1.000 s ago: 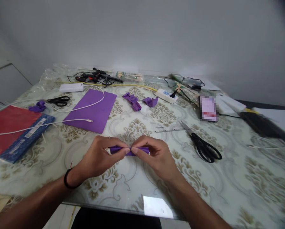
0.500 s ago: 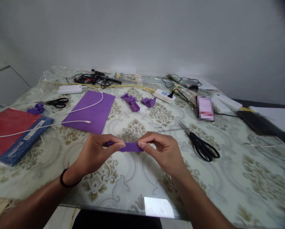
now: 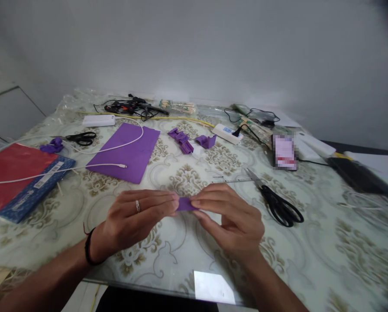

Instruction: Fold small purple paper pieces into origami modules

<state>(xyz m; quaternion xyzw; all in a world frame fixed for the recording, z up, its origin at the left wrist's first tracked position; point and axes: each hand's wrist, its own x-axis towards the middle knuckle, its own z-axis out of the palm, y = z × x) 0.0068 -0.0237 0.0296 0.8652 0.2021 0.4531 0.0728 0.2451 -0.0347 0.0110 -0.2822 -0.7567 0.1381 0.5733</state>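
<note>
Between my two hands a narrow purple paper strip [image 3: 185,204] is stretched level above the table. My left hand [image 3: 137,216] is closed on its left end, fingers lying over the paper. My right hand [image 3: 231,216] pinches the right end between thumb and fingers. Both hands hide most of the strip. Beyond them lie purple paper sheets [image 3: 125,151], a pleated purple paper piece [image 3: 182,141] and a smaller folded purple piece [image 3: 206,141]. To the right of my right hand rest black-handled scissors [image 3: 280,206], slightly open, beside a clear ruler [image 3: 233,180].
A red and blue packet [image 3: 28,182] lies at left, crossed by a white cable [image 3: 83,168]. Behind it are more scissors [image 3: 82,138] and crumpled purple paper [image 3: 52,145]. A power strip [image 3: 227,133], a phone [image 3: 284,152] and tangled black cables [image 3: 134,106] occupy the back.
My left hand has rolled over so its fingers cover the strip's end. My right fingers have flattened along the paper, and less of the strip shows. The view has shifted slightly.
</note>
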